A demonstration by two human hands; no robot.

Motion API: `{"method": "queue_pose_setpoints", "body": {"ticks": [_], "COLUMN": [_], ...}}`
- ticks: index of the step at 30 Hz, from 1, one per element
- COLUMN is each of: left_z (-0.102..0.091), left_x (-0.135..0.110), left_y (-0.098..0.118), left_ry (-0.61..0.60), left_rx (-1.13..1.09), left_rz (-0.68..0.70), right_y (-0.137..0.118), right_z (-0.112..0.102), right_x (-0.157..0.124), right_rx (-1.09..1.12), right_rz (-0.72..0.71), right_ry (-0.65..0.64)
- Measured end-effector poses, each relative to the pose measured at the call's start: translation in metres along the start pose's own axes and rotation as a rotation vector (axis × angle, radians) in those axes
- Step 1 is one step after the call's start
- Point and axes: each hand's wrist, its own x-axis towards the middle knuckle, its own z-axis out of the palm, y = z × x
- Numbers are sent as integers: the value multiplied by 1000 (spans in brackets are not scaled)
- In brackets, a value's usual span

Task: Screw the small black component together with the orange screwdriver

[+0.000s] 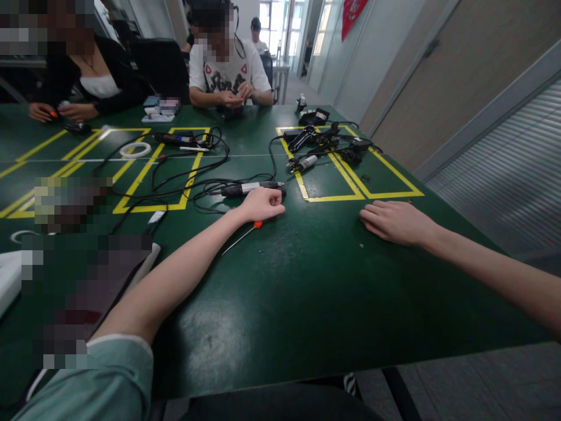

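Observation:
My left hand rests on the green table, its fingers curled into a loose fist with nothing visible in them. Just below it lies a screwdriver with a thin metal shaft and an orange part by my wrist; the rest of its handle is hidden. Right behind the hand is a black and grey corded pen-shaped power tool, partly covered by my knuckles. Over on the right, my right hand lies on the table, fingers bent and pressed together, holding nothing that I can see. It sits just in front of a yellow tape outline.
Black cables, a plug and a grey cylindrical tool lie in the right taped area. Another corded tool and a white ring lie left. Two people sit across the table. Blurred items stand at my left elbow.

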Motion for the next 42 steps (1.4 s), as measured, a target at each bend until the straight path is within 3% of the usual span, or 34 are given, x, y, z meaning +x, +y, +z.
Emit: {"method": "queue_pose_setpoints", "body": {"ticks": [10, 19, 23, 27, 30, 32, 35, 42], "left_z": [-1, 0, 0, 0, 1, 2, 4, 5], "left_x": [0, 1, 1, 0, 0, 0, 0, 1], "left_y": [0, -1, -1, -1, -1, -1, -2, -3], "left_ry": [-2, 4, 0, 1, 6, 12, 20, 21], "left_rx": [-6, 8, 0, -10, -5, -3, -4, -1], "left_rz": [-2, 3, -3, -8, -5, 0, 2, 19], "right_y": [42, 52, 23, -52, -108, -129, -132, -110], "right_z": [15, 13, -3, -24, -33, -35, -32, -21], "right_x": [-51, -72, -43, 20, 68, 89, 98, 73], "right_rx": [39, -29, -36, 142, 294, 327, 395, 686], "right_rz": [174, 250, 211, 87, -46, -73, -34, -58], "right_ry": [-63, -124, 19, 185, 187, 172, 143, 201]}}
